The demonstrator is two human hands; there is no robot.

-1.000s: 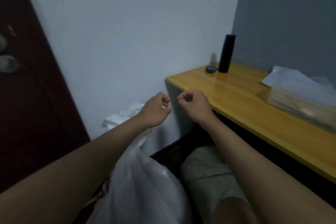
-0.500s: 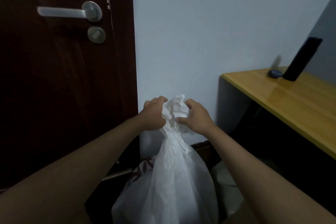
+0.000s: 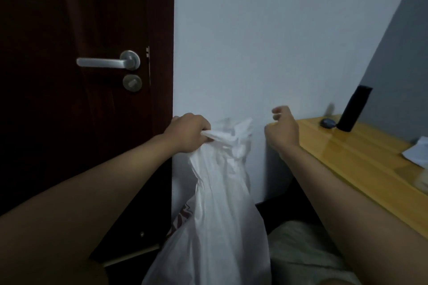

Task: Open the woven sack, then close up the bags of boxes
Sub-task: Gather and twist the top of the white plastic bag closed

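I am holding the white plastic bag (image 3: 222,203) up by its gathered neck with my left hand (image 3: 188,133), whose fingers are curling tight around the bunched plastic. I judge that grip is there to keep the mouth pinched together and the bag's body hanging straight, so the neck stays narrow enough to twist or knot. The bag is sitting at the centre of my view, its crumpled top at about 12 o'clock from its belly, with the bulk dropping toward 6 o'clock between my forearms.

My right hand (image 3: 282,131) is hovering at 3 o'clock of the bag's neck, near it but apart, its fingers loosely curling and holding nothing. I take it to be waiting there so it can come back across and catch the loose ears of plastic.

At 9 o'clock the dark door (image 3: 69,122) is standing shut with its lever handle (image 3: 108,62). At 3 o'clock the wooden bench (image 3: 361,169) is carrying a black cylinder (image 3: 354,109) and a small dark object (image 3: 327,122) just beside it.

A patterned bit of material (image 3: 183,213) is peeking out behind the bag at 7 o'clock; I cannot tell whether that is the woven sack.
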